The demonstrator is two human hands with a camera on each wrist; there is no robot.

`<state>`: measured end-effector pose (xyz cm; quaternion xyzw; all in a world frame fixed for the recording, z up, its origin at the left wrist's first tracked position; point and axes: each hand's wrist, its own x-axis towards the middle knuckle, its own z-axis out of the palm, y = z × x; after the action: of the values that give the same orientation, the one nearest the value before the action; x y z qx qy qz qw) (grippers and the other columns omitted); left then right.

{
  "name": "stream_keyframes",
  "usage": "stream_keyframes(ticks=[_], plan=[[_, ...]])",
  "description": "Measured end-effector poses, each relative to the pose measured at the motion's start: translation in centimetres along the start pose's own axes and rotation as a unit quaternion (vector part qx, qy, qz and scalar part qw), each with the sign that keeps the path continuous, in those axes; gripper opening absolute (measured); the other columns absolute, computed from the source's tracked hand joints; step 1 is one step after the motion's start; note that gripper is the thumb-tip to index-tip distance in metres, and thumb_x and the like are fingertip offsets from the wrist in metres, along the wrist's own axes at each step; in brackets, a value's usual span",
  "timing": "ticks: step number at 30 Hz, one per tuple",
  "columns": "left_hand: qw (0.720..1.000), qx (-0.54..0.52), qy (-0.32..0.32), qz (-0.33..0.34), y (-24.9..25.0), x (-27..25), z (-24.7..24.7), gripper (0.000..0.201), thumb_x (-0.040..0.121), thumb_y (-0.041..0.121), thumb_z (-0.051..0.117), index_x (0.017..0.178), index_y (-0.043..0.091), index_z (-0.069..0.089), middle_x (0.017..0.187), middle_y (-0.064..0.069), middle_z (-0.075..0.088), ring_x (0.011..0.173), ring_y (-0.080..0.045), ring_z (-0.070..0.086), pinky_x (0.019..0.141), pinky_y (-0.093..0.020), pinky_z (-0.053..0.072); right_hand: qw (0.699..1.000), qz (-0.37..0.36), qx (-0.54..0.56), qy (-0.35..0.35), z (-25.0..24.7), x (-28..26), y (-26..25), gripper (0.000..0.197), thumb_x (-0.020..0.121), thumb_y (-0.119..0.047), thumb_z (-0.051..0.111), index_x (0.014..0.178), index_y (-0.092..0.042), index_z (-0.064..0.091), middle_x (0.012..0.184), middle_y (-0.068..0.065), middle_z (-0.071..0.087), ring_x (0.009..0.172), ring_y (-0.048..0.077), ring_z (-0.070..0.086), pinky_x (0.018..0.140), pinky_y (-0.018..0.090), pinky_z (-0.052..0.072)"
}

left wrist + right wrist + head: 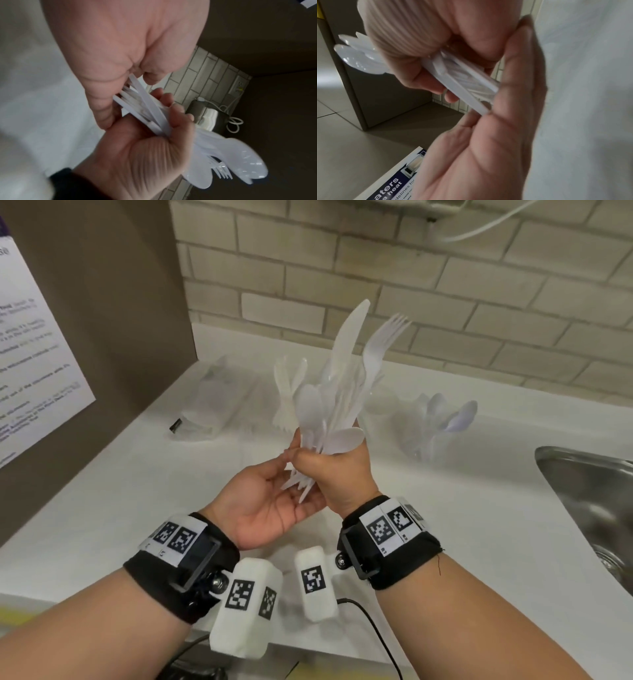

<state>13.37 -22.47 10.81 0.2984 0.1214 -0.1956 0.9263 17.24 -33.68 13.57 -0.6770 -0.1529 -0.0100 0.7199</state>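
A bundle of white plastic cutlery [329, 405] stands upright over the white counter [137, 491]. A knife [349, 337] and a fork [383, 340] stick out of its top, with spoon bowls lower down. My right hand [337, 470] grips the bundle round the handles. My left hand [267, 505] lies palm up just below, fingers fairly straight, with the handle ends butting against it. The left wrist view shows the handles [145, 111] running from my left hand [120, 47] into the right hand [137, 155]. In the right wrist view the handle ends [467, 86] meet the left hand [488, 135].
A clear cup of white spoons [442, 422] stands on the counter to the right, and crumpled clear plastic [212, 398] lies at the back left. A steel sink [582, 491] is at the right edge. A brown panel with a paper notice [34, 354] closes the left side.
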Motion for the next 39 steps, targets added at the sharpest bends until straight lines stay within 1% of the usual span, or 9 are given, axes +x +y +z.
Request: stream_keyframes(ticks=[5,8,13,18,22,26,29,36,39], plan=[[0.983,0.18,0.018,0.023,0.4,-0.2,-0.7,0.055,0.094,0.056,0.038,0.124,0.017,0.062,0.106,-0.004,0.066,0.1,-0.025,0.06,0.097,-0.043,0.041,0.998,0.018,0.042,-0.035,-0.3,0.0,0.5,0.015,0.059,0.004,0.062,0.074,0.005,0.061,0.064,0.008,0.059,0.064,0.023,0.059,0.061,0.033,0.049],[0.936,0.31,-0.04,0.16,2.0,-0.2,-1.1,0.088,0.075,0.07,0.057,0.143,0.018,0.041,0.139,0.001,0.053,0.13,-0.019,0.046,0.109,-0.043,0.03,0.997,0.031,0.036,-0.058,-0.5,0.3,0.7,0.015,0.058,0.006,0.06,0.071,-0.003,0.063,0.062,0.001,0.062,0.063,0.018,0.061,0.059,0.031,0.051],[0.854,0.468,-0.08,0.214,4.8,-0.2,1.4,0.097,0.057,0.036,0.089,0.137,0.01,0.041,0.122,-0.012,0.063,0.115,-0.027,0.061,0.091,-0.041,0.051,0.981,0.086,-0.124,-0.125,-0.1,0.5,2.1,0.027,0.055,-0.001,0.066,0.081,-0.009,0.062,0.073,0.006,0.063,0.069,0.02,0.062,0.058,0.036,0.054],[0.847,0.447,0.013,0.286,3.6,0.8,2.1,0.057,0.07,0.01,0.08,0.12,0.001,0.054,0.104,-0.013,0.07,0.097,-0.024,0.069,0.082,-0.034,0.054,0.98,0.076,-0.131,-0.128,0.8,0.7,2.9,0.03,0.051,-0.005,0.07,0.08,-0.004,0.065,0.082,0.017,0.07,0.083,0.035,0.07,0.074,0.056,0.058],[0.836,0.452,0.015,0.31,3.4,1.0,1.9,0.075,0.063,0.024,0.081,0.128,0.012,0.046,0.113,-0.014,0.066,0.102,-0.025,0.067,0.087,-0.046,0.056,0.98,0.092,-0.091,-0.152,0.8,0.8,2.8,0.022,0.053,0.002,0.067,0.075,0.005,0.065,0.072,0.022,0.066,0.07,0.036,0.067,0.068,0.052,0.059],[0.786,0.487,-0.001,0.38,4.6,0.6,2.0,0.123,0.055,0.034,0.088,0.146,0.041,0.006,0.147,0.0,0.038,0.131,-0.016,0.048,0.102,-0.043,0.047,0.974,0.104,-0.013,-0.199,0.4,0.5,2.4,0.012,0.061,0.008,0.058,0.073,0.009,0.059,0.062,0.013,0.055,0.056,0.029,0.054,0.057,0.038,0.05],[0.734,0.491,-0.048,0.466,6.0,0.4,2.7,0.132,0.06,0.044,0.087,0.147,0.037,-0.01,0.162,-0.004,-0.001,0.147,-0.028,0.019,0.111,-0.046,0.037,0.968,0.127,0.017,-0.217,0.4,0.1,2.5,0.011,0.06,0.009,0.057,0.068,0.002,0.057,0.061,0.01,0.053,0.055,0.028,0.051,0.051,0.033,0.047],[0.677,0.543,0.005,0.497,6.8,0.6,3.7,0.049,0.088,0.033,0.054,0.133,0.014,0.049,0.135,0.0,0.052,0.119,0.001,0.052,0.102,-0.017,0.038,0.955,0.18,0.015,-0.235,0.0,-0.3,3.0,0.018,0.055,0.009,0.057,0.069,-0.001,0.061,0.064,0.013,0.057,0.056,0.027,0.052,0.047,0.028,0.047],[0.712,0.529,-0.013,0.461,6.1,1.2,3.4,0.04,0.093,0.034,0.044,0.119,0.009,0.063,0.122,-0.004,0.065,0.118,-0.011,0.059,0.104,-0.026,0.042,0.954,0.176,0.029,-0.24,-0.4,0.0,2.7,0.018,0.058,0.01,0.061,0.074,0.0,0.061,0.059,0.011,0.057,0.048,0.025,0.051,0.048,0.029,0.047]])
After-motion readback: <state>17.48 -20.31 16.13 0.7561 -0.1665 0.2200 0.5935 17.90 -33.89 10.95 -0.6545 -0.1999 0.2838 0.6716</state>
